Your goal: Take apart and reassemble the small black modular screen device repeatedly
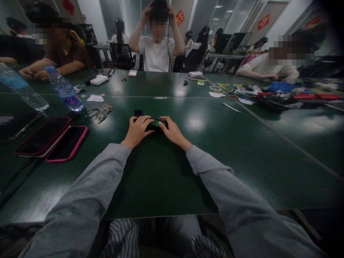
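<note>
A small dark object with a green face like a circuit board [155, 123] lies low over the table, between my two hands; its ends are covered by fingers. My left hand [137, 129] grips its left end, fingers curled over the top and thumb along the near side. On the right end, my right hand [173, 132] closes with its thumb at the green face and fingers over the far edge. Just beyond my left fingers sits a small dark square piece [138, 113].
Green table [166, 179] spans the view. At left are two water bottles [64, 89], red-edged phones [67, 143] and eyeglasses [103, 113]. A wrench-like metal tool [231, 107] and tangled cables [228, 89] lie right. Several people sit around; one opposite [157, 53] raises both hands to the head.
</note>
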`<state>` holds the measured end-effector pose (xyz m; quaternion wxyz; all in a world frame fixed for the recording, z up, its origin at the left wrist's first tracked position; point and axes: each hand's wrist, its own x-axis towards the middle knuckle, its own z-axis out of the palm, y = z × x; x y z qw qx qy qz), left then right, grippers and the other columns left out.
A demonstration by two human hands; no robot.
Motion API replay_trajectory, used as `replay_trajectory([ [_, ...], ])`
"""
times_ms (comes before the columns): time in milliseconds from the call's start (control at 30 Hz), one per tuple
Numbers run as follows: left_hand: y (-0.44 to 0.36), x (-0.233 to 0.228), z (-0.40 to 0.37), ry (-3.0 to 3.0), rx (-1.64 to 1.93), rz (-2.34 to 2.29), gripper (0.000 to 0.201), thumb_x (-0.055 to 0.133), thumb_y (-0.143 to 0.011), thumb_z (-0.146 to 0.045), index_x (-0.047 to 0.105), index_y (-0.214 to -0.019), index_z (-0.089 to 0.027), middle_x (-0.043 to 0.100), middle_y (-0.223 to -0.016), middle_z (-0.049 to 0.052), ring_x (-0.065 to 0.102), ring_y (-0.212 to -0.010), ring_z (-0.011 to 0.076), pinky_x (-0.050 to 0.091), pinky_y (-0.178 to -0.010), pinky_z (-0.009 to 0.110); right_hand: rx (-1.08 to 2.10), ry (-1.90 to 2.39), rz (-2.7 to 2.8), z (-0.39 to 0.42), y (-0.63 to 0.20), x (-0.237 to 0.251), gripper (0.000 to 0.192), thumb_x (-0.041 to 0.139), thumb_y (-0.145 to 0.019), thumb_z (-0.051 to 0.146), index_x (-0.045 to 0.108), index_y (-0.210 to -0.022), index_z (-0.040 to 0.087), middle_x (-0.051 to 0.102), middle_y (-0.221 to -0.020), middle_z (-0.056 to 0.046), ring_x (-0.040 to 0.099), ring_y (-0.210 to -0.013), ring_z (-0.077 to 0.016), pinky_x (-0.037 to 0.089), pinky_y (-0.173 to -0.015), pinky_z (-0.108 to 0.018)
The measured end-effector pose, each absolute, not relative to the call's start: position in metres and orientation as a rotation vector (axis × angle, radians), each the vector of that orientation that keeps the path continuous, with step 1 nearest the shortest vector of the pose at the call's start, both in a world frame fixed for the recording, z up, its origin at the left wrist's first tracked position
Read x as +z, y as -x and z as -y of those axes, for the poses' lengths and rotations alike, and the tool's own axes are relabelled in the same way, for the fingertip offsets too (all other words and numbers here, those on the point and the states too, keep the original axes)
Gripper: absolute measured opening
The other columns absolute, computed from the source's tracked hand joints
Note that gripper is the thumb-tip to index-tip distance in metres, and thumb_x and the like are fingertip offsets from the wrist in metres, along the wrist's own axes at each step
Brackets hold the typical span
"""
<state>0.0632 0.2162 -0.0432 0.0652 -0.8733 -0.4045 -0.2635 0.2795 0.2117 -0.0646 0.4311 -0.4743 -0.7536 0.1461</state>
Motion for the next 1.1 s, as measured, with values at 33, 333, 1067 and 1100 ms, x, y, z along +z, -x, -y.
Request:
replay_trajectory([
  [33, -0.0632, -0.0431, -0.2162, 2.635, -0.794, 1.224, 0.042, 0.061, -0.095, -0.040, 0.056, -0.134, -0.027, 0.061, -0.142, 0.011, 0.055, -0.130, 0.0303, 0.032, -0.105, 0.051, 0.350, 1.183, 1.892, -0.2113, -0.2792, -0.0643, 0.050, 0.044, -0.100, 0.063, 0.056, -0.125, 0.021, 0.065, -0.120, -0.013, 0.063, -0.112, -0.0277, 0.050, -0.099, -0.046],
  [333, -0.0627, -0.0419, -0.2149, 2.632, -0.774, 1.240, 0.040, 0.062, -0.094, -0.039, 0.057, -0.132, -0.026, 0.061, -0.141, 0.011, 0.056, -0.128, 0.0300, 0.032, -0.103, 0.050, 0.304, 1.071, 2.011, -0.2140, -0.2816, -0.0699, 0.051, 0.070, -0.087, 0.043, 0.052, -0.129, 0.020, 0.057, -0.124, -0.013, 0.058, -0.117, -0.0293, 0.048, -0.103, -0.050],
  [1067, -0.0576, -0.0435, -0.2185, 2.622, -0.765, 1.229, 0.052, 0.060, -0.094, -0.045, 0.051, -0.141, -0.025, 0.061, -0.141, 0.014, 0.055, -0.129, 0.0319, 0.032, -0.106, 0.051, 0.197, 1.085, 2.081, -0.2163, -0.2837, -0.0701, 0.053, 0.072, -0.087, 0.037, 0.052, -0.134, 0.025, 0.052, -0.121, -0.011, 0.052, -0.116, -0.0306, 0.047, -0.102, -0.054],
  [1100, -0.0569, -0.0433, -0.2189, 2.618, -0.764, 1.229, 0.052, 0.060, -0.094, -0.046, 0.051, -0.140, -0.025, 0.062, -0.139, 0.014, 0.055, -0.128, 0.0318, 0.032, -0.106, 0.051, 0.194, 1.086, 2.083, -0.2159, -0.2834, -0.0699, 0.053, 0.072, -0.087, 0.037, 0.052, -0.135, 0.025, 0.052, -0.121, -0.011, 0.052, -0.116, -0.0305, 0.047, -0.102, -0.053],
])
